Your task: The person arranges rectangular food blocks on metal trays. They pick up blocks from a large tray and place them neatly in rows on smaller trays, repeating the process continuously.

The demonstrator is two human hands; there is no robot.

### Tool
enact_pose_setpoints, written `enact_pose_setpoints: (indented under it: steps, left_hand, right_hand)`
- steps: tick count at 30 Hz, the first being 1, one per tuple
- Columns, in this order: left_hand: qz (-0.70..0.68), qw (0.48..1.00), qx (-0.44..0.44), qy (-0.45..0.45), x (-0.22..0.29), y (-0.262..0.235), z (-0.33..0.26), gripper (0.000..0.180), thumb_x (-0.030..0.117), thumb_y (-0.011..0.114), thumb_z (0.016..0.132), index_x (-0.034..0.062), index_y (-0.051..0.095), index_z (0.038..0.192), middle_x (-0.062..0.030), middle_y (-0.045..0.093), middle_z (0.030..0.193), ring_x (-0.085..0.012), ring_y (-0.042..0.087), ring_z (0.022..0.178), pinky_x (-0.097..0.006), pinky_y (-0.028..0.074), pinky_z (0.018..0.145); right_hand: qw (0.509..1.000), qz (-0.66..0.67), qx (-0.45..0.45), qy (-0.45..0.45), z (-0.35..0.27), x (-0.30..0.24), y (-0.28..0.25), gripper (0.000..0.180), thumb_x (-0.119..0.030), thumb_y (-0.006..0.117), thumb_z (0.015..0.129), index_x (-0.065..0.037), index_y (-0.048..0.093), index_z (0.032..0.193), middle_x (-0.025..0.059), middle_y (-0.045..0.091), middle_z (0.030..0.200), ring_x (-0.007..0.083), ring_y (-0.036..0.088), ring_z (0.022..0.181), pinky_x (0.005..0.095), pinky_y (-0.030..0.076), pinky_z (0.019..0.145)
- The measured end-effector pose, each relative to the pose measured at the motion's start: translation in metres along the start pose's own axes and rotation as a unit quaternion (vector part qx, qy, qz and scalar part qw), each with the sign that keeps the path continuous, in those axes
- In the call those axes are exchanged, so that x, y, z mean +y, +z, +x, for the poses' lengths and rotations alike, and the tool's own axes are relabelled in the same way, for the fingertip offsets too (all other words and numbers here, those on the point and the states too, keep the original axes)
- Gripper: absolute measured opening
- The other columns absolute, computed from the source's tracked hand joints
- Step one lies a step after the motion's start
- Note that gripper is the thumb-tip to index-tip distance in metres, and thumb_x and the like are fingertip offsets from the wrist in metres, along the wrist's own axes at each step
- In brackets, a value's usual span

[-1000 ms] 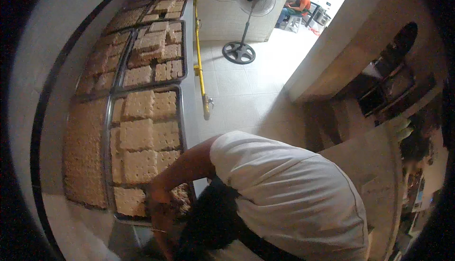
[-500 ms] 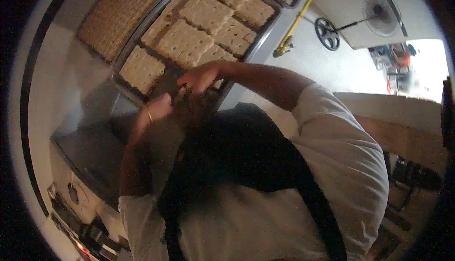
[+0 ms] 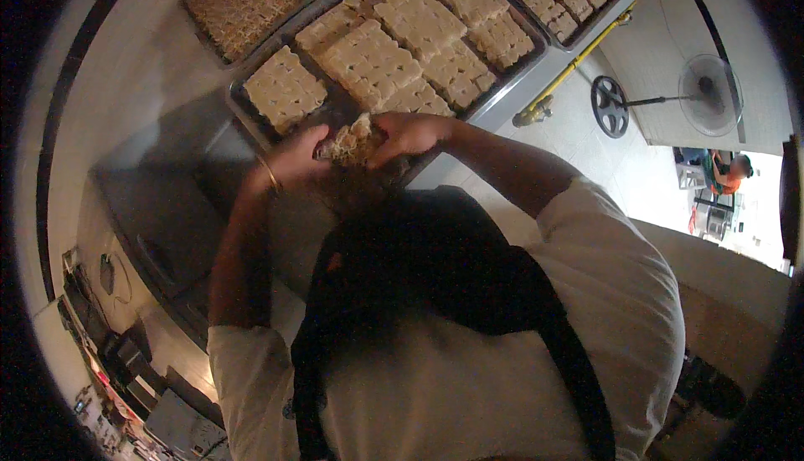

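Between my two hands is a crumbly, light-brown piece of baked pastry (image 3: pixel 353 144), over the near end of a metal tray (image 3: pixel 239 97). My left hand (image 3: pixel 303 156), with a thin bangle at the wrist, grips its left side. The thumb and fingers of my right hand (image 3: pixel 410 137) close on its right side. Just beyond them the tray holds several flat, pale-brown pastry slabs with dimpled tops. One pastry slab (image 3: pixel 285 88) lies by itself at the tray's left, and another large slab (image 3: pixel 368 63) rests overlapping others. The undersides of my hands are in shadow.
A browner, rough-topped baked sheet (image 3: pixel 251 5) lies at the far left. Another tray of pastry pieces (image 3: pixel 561 0) stands at the far right. A yellow pipe (image 3: pixel 586 51) runs along the right edge, with a fan (image 3: pixel 708 92) beyond. A person (image 3: pixel 735 175) is in the far background.
My hands have moved apart, and the crumbly pastry piece now shows between them. The view has shifted, so the trays sit farther right in it.
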State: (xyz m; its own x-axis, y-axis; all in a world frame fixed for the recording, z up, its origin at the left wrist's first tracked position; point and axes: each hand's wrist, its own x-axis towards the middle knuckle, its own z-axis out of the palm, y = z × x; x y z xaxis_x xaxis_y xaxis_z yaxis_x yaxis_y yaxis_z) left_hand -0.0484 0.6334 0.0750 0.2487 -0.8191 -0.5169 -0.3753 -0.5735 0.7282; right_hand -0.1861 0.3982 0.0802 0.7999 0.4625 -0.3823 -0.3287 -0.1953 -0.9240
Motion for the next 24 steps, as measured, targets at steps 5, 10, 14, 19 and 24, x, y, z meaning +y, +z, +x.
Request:
enact_pose_setpoints:
  steps: [5,10,14,19,24]
  left_hand:
    - [0.037,0.988,0.101,0.115,0.031,-0.021,-0.023,0.054,0.006,0.074,0.078,0.0009,0.057,0.129,-0.017,0.064,0.122,-0.0308,0.062,0.119,-0.037,0.047,0.106]
    - [0.104,0.978,0.083,0.159,0.003,-0.004,-0.018,0.072,-0.005,0.068,0.079,0.0096,0.05,0.147,-0.0185,0.06,0.137,-0.0351,0.056,0.13,-0.042,0.043,0.114]
    - [0.137,0.977,0.106,0.124,-0.025,0.017,-0.016,0.076,-0.013,0.059,0.079,0.0109,0.048,0.15,-0.0185,0.056,0.146,-0.0381,0.05,0.137,-0.044,0.04,0.117]
    - [0.146,0.972,0.138,0.124,-0.029,0.025,-0.013,0.078,-0.012,0.056,0.079,0.0158,0.047,0.152,-0.0208,0.049,0.151,-0.0413,0.042,0.142,-0.045,0.036,0.121]
    - [0.111,0.967,0.205,0.106,-0.023,0.036,-0.024,0.068,-0.006,0.059,0.083,0.0104,0.05,0.148,-0.0225,0.051,0.148,-0.0419,0.043,0.142,-0.046,0.037,0.119]
  right_hand:
    - [0.966,-0.176,0.161,-0.098,-0.041,-0.028,0.01,0.055,-0.02,0.08,0.084,-0.006,0.06,0.133,0.0135,0.071,0.12,0.0316,0.067,0.109,0.0395,0.054,0.096]
    - [0.884,-0.388,0.19,-0.177,-0.031,0.01,0.051,0.06,-0.009,0.071,0.084,-0.01,0.054,0.142,0.0203,0.053,0.143,0.0412,0.054,0.132,0.0472,0.055,0.1]
    - [0.871,-0.386,0.231,-0.198,-0.018,0.035,0.076,0.061,-0.005,0.067,0.086,-0.01,0.052,0.145,0.0209,0.05,0.147,0.041,0.053,0.133,0.0483,0.051,0.106]
    - [0.894,-0.369,0.187,-0.175,-0.003,0.038,0.081,0.06,-0.006,0.065,0.085,-0.01,0.055,0.144,0.0211,0.053,0.146,0.0412,0.052,0.134,0.0491,0.046,0.111]
    - [0.853,-0.362,0.255,-0.275,-0.013,0.041,0.082,0.055,-0.009,0.068,0.085,-0.01,0.059,0.139,0.0202,0.06,0.137,0.0408,0.055,0.129,0.0493,0.046,0.109]
